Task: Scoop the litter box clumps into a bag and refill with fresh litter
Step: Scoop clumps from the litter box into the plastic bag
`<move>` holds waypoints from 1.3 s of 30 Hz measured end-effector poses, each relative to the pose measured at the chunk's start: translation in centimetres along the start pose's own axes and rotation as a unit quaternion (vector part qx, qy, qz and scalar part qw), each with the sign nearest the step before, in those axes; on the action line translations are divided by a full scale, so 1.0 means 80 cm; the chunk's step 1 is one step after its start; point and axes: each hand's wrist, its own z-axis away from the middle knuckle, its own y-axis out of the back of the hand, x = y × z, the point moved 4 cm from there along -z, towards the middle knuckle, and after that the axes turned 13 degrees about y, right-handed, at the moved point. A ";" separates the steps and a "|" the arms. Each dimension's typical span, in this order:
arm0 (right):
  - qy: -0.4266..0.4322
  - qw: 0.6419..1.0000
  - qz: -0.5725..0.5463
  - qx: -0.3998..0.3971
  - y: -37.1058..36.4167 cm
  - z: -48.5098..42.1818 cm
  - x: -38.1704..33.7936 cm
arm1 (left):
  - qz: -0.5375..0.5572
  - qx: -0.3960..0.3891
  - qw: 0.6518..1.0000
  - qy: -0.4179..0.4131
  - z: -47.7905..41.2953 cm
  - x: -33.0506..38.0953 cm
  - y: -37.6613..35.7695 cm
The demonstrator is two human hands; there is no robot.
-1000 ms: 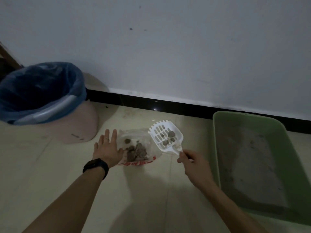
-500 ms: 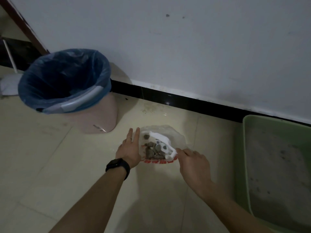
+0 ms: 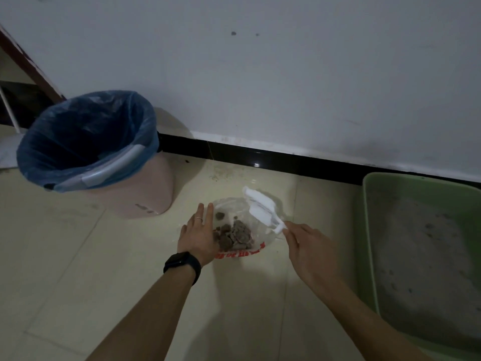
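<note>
A clear plastic bag (image 3: 268,243) with red print lies on the floor tiles, and several brown litter clumps (image 3: 235,234) are piled in it. My left hand (image 3: 199,234) rests flat on the bag's left edge, fingers straight. My right hand (image 3: 309,246) pinches the handle of a white slotted scoop (image 3: 259,208), which is turned on its side above the bag's right part. The green litter box (image 3: 369,230) stands at the right, with grey litter (image 3: 426,259) spread thinly inside.
A pink bin (image 3: 135,196) lined with a blue bag stands at the left near the wall. A black skirting strip (image 3: 286,158) runs along the white wall. A dark opening with a white pole shows at the far left.
The scoop came over the bag, tipped, and its clumps dropped in; it now sits raised and turned at the bag's right. The left hand stayed on the bag.
</note>
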 end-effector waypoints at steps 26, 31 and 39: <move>-0.417 0.895 -0.011 -0.154 0.184 0.305 0.266 | 0.031 -0.064 0.966 -0.250 0.170 0.379 -0.102; -0.414 0.888 -0.031 -0.198 0.151 0.281 0.271 | -0.003 -0.029 0.968 -0.247 0.173 0.372 -0.113; -0.395 0.903 -0.128 -0.114 0.072 0.214 0.251 | 0.041 0.005 0.968 -0.247 0.175 0.368 -0.123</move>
